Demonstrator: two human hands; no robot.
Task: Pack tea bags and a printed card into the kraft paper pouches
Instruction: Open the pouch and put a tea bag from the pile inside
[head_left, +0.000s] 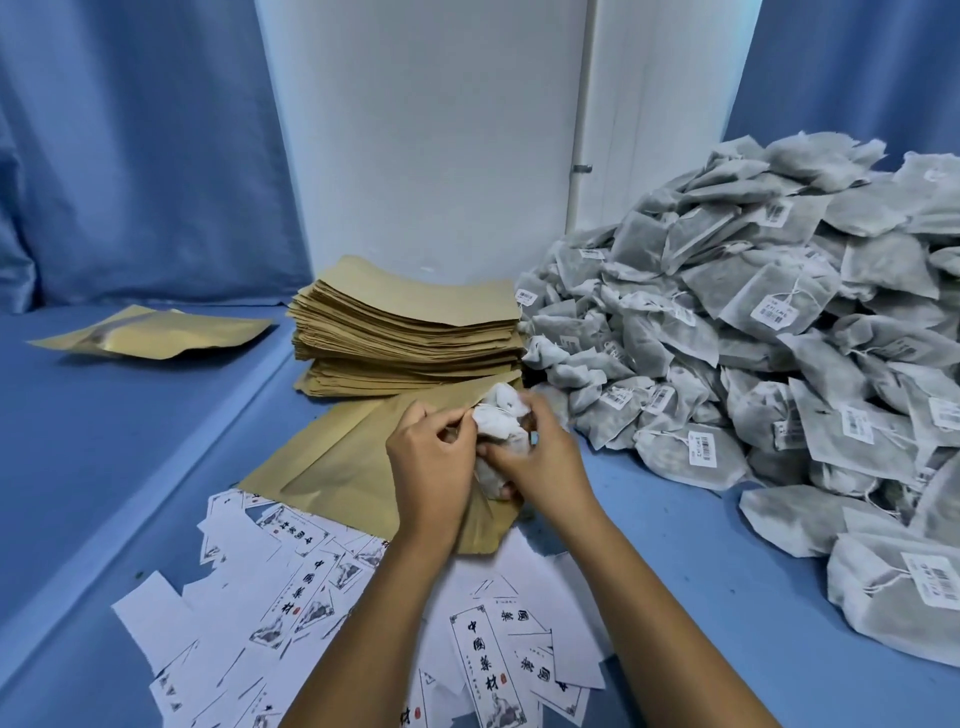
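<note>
Head view: both hands meet over an open pouch (337, 462) lying flat before the pouch stack (405, 327). Left hand (431, 462) pinches the pouch's edge; right hand (540, 462) curls around a bunch of tea bags (498, 421) at its mouth. Cards (311, 587) lie scattered nearer, tea-bag pile (753, 332) at right.

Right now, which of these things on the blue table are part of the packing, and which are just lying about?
Part of the job:
- tea bags gripped by the left hand and right hand
- open pouch under the hands
- stack of pouches
- heap of tea bags
- printed cards

Just lying about:
- blue curtain
- white wall
- lone pouch set apart on the left; I cannot tell whether it is filled
</note>
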